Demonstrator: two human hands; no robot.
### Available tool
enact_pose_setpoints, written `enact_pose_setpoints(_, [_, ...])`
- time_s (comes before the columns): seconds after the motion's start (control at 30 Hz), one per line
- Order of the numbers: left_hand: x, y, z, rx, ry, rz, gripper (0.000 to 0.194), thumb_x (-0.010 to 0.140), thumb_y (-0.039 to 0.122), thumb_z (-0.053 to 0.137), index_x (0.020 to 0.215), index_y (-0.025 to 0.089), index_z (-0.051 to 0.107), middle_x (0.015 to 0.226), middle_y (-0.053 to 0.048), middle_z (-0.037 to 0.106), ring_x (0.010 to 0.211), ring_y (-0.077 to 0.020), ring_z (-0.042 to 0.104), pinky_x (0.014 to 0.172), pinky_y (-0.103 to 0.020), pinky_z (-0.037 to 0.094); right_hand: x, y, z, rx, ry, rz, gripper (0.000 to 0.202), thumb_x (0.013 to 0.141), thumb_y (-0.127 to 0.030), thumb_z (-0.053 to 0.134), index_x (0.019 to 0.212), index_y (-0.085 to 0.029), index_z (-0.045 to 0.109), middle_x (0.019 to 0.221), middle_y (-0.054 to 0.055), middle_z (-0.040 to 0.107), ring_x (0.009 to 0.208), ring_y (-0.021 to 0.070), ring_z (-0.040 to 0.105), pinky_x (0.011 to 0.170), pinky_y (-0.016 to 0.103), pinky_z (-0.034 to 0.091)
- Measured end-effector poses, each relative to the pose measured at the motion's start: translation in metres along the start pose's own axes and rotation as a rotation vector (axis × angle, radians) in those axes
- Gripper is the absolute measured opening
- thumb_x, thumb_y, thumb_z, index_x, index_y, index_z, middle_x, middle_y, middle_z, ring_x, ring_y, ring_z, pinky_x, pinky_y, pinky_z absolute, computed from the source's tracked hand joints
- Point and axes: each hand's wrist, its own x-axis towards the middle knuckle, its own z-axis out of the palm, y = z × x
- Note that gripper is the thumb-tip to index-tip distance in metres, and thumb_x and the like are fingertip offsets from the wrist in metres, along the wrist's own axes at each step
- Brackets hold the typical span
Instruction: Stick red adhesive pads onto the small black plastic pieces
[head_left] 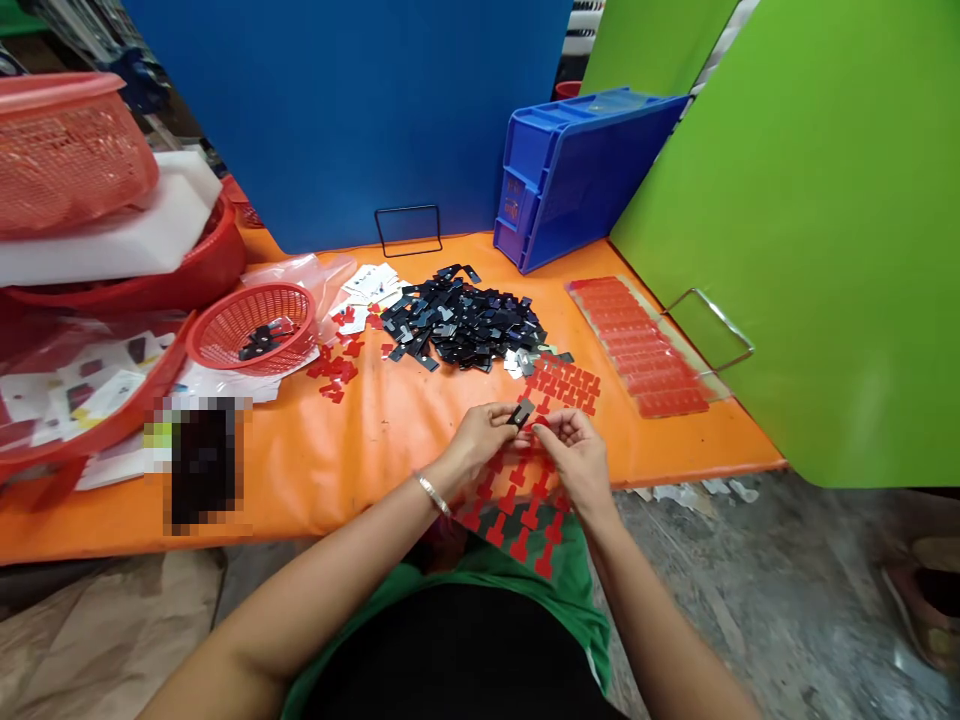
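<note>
My left hand (484,436) pinches a small flat black piece (520,413) between thumb and fingers. Close beside it, my right hand (577,455) is closed in a pinch on a red sticker (538,424), next to the black piece. Beneath both hands lies a clear sheet of red stickers (517,500), hanging over the table's front edge onto my lap. More red stickers (566,383) lie in rows just beyond my hands. A heap of black pieces (465,320) is spread behind them.
Left of the heap are loose red pieces (334,370) and a red basket (255,315) with black pieces inside. A blue crate (585,170) stands at the back right. Red sheets (641,345) lie at right, beside a green panel (810,240). A blue panel (352,120) closes the back.
</note>
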Motion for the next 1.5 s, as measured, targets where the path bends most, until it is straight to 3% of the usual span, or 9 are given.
enact_pose_setpoints(0.13, [-0.036, -0.007, -0.024, -0.047, 0.084, -0.079, 0.026, 0.076, -0.005, 0.05, 0.093, 0.008, 0.063, 0.076, -0.006, 0.069, 0.063, -0.0109, 0.067, 0.067, -0.022, 0.056, -0.02, -0.001, 0.025, 0.048, -0.083, 0.031, 0.023, 0.068, -0.035, 0.071, 0.077, -0.021, 0.055, 0.071, -0.001, 0.058, 0.064, 0.0142, 0.058, 0.059, 0.027, 0.051])
enact_pose_setpoints(0.3, [-0.045, -0.018, -0.039, -0.096, 0.092, -0.081, 0.022, 0.076, -0.004, 0.052, 0.091, 0.008, 0.063, 0.076, -0.008, 0.07, 0.064, -0.0115, 0.068, 0.068, -0.021, 0.056, -0.033, 0.007, 0.041, 0.084, -0.164, 0.094, 0.027, 0.069, -0.039, 0.071, 0.078, -0.022, 0.053, 0.073, -0.001, 0.059, 0.063, 0.0152, 0.06, 0.06, 0.031, 0.055])
enact_pose_setpoints(0.7, [-0.04, -0.023, -0.044, -0.115, 0.036, -0.066, 0.021, 0.073, -0.002, 0.058, 0.09, 0.009, 0.064, 0.077, -0.006, 0.069, 0.065, -0.011, 0.067, 0.072, -0.022, 0.056, -0.035, 0.014, 0.046, 0.081, -0.16, 0.126, 0.029, 0.07, -0.041, 0.071, 0.081, -0.023, 0.053, 0.075, -0.001, 0.06, 0.06, 0.0152, 0.062, 0.058, 0.033, 0.059])
enact_pose_setpoints(1.5, [-0.039, -0.027, -0.044, -0.101, 0.039, -0.031, 0.016, 0.076, 0.004, 0.061, 0.092, 0.008, 0.065, 0.077, -0.008, 0.07, 0.066, -0.0127, 0.068, 0.073, -0.025, 0.056, -0.035, 0.017, 0.047, 0.041, -0.155, 0.107, 0.027, 0.072, -0.04, 0.069, 0.081, -0.023, 0.051, 0.074, -0.001, 0.059, 0.06, 0.0148, 0.06, 0.056, 0.031, 0.057])
